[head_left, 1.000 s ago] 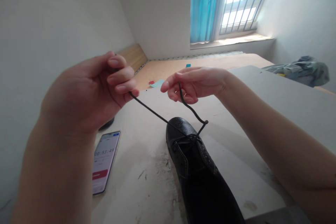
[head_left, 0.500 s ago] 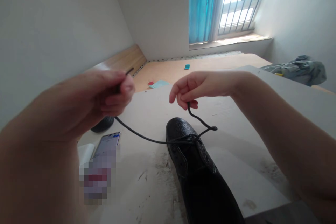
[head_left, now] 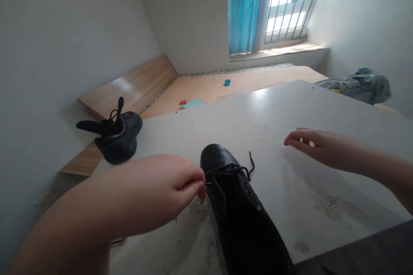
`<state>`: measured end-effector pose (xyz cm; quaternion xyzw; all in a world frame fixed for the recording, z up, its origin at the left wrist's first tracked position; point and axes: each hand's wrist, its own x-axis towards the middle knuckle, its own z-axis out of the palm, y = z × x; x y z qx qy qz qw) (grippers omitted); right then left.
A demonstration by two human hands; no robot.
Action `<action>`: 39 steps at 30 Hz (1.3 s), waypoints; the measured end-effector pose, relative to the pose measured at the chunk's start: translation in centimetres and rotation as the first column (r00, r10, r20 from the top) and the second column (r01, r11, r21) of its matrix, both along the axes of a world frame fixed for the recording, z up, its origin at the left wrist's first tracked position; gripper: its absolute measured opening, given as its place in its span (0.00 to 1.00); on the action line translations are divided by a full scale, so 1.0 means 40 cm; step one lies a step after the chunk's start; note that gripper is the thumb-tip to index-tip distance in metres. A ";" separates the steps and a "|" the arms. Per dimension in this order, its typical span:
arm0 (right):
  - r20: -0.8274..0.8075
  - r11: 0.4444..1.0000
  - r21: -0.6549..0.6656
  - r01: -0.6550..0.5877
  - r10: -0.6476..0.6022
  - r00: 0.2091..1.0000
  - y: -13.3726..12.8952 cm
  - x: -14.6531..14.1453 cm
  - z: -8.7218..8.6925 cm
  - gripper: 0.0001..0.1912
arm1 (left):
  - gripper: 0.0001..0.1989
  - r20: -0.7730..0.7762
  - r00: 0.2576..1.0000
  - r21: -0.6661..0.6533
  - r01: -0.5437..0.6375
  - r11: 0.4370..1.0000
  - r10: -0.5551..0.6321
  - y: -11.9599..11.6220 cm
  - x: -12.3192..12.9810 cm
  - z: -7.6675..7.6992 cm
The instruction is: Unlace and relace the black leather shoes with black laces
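Note:
A black leather shoe (head_left: 254,232) lies on the white tabletop with its toe pointing away from me. A thin black shoelace (head_left: 231,172) runs across the front of its lacing flaps, and its loose end curls up on the right side. At the shoe's left edge, my left hand (head_left: 180,187) pinches the other end of that lace; a short dark tip sticks out of the fingers toward the flap. My right hand (head_left: 306,141) hovers over the table to the right of the shoe, loosely curved and holding nothing.
Another black shoe (head_left: 116,148) with a tied lace and upright flaps stands at the table's far left. A phone's edge (head_left: 118,241) peeks out under my left arm. Beyond the white table (head_left: 271,116) are a wooden surface (head_left: 206,84) and a heap of cloth (head_left: 364,86).
My left hand has come down and right to the shoe's side with the lace end. My right hand has let go of its lace end and moved away to the right.

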<state>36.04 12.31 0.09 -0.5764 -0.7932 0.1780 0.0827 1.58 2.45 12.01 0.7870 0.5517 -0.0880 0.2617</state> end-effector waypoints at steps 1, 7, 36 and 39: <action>0.012 1.000 -0.015 0.006 -0.005 1.000 -0.014 -0.003 0.000 0.24 | 0.16 -0.017 1.000 0.010 0.003 1.000 -0.002 -0.005 0.001 -0.007; 0.010 0.992 0.035 -0.118 0.118 0.993 -0.065 -0.135 0.017 0.21 | 0.14 -0.076 0.997 -0.034 0.027 0.999 -0.029 -0.007 0.004 -0.035; -0.823 0.930 -0.340 -0.137 -0.224 0.522 -0.083 -0.073 0.040 0.15 | 0.18 -0.202 0.978 0.144 -0.020 0.989 0.049 -0.020 0.055 -0.039; -0.865 0.881 -0.404 -0.244 -0.281 0.416 -0.096 -0.051 0.049 0.17 | 0.19 -0.215 0.977 0.130 0.020 0.991 0.009 -0.022 0.056 -0.040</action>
